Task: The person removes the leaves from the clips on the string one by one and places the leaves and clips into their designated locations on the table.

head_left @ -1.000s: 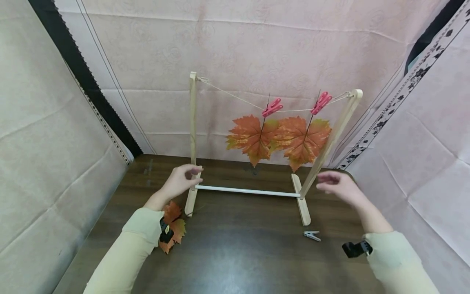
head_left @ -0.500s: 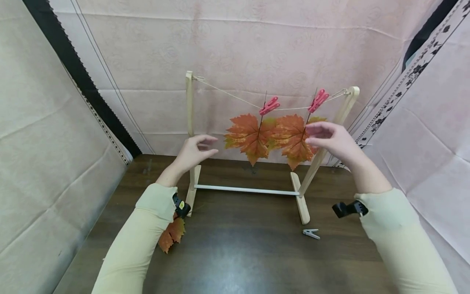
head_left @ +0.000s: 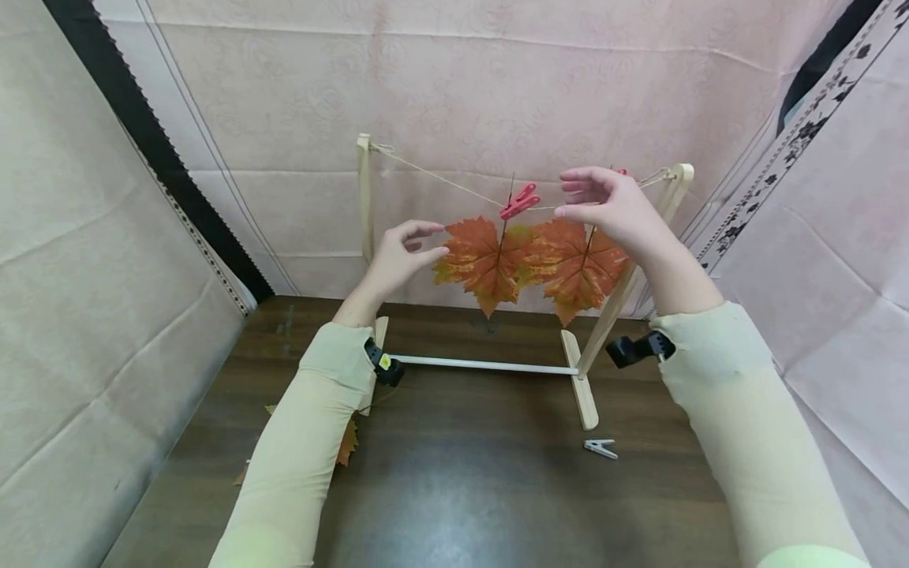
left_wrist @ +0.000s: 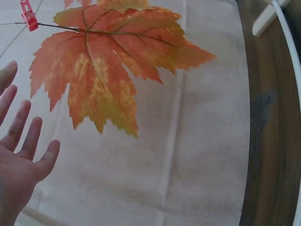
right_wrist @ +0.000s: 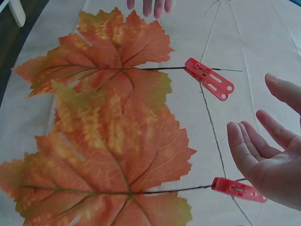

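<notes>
Two orange maple leaves, a left leaf [head_left: 483, 260] and a right leaf [head_left: 584, 272], hang from a string [head_left: 440, 178] on pink clothespins. The left clothespin [head_left: 520, 202] shows fully; the right clothespin [right_wrist: 237, 189] is mostly behind my right hand in the head view. My left hand [head_left: 401, 259], fingers spread and holding nothing, is by the left leaf's outer edge; whether it touches cannot be told from the head view, but the left wrist view shows a gap. My right hand [head_left: 612, 207] is raised before the right clothespin, fingers loosely bent with nothing between them.
The string spans a wooden frame with a left post [head_left: 365, 197], a right post [head_left: 614, 308] and a white crossbar [head_left: 483, 364]. A grey clothespin [head_left: 600, 448] lies on the dark table [head_left: 461, 489]. Another leaf [head_left: 346, 443] lies partly under my left sleeve.
Both hands have risen from beside the frame's base. My left hand moved up and right to the left leaf; my right moved up and left, past the right leaf to string height.
</notes>
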Available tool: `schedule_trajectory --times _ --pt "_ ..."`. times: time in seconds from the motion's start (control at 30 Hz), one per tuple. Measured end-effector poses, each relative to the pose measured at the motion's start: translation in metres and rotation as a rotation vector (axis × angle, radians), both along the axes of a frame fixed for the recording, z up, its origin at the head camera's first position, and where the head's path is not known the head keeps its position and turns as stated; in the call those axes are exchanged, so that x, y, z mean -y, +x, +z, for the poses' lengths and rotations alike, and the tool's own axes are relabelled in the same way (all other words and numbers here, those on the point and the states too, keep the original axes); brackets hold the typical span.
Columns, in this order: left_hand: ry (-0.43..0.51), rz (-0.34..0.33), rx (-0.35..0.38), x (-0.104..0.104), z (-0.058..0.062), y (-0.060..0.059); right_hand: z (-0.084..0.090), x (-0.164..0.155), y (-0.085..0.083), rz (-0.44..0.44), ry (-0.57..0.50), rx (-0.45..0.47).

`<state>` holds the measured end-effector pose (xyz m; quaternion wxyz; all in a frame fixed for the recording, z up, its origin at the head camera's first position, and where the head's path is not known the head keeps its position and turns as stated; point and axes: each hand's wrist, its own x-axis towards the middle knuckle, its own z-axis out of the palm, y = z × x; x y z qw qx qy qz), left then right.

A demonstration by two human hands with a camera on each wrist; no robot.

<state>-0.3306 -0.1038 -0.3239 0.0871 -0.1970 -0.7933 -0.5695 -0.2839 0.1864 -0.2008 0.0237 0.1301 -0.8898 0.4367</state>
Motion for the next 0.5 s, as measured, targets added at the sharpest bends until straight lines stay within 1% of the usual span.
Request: schedule_trajectory --times 0.1,0.2,0.33,0.5 --pt "0.024 -0.014 0.001 -0.006 0.002 -0.005 0.004 0.006 -0.007 0.007 0.009 0.026" --pt "0.024 -0.028 -0.007 -0.014 0.004 -0.01 0.005 0.01 -0.015 0.018 0.033 0.044" --pt "0.023 -0.038 -0.012 -0.026 0.006 -0.016 0.003 0.015 -0.024 0.027 0.054 0.048" --pt "0.036 -0.066 0.013 -0.044 0.012 -0.021 0.0 0.023 -0.031 0.037 0.06 0.044"
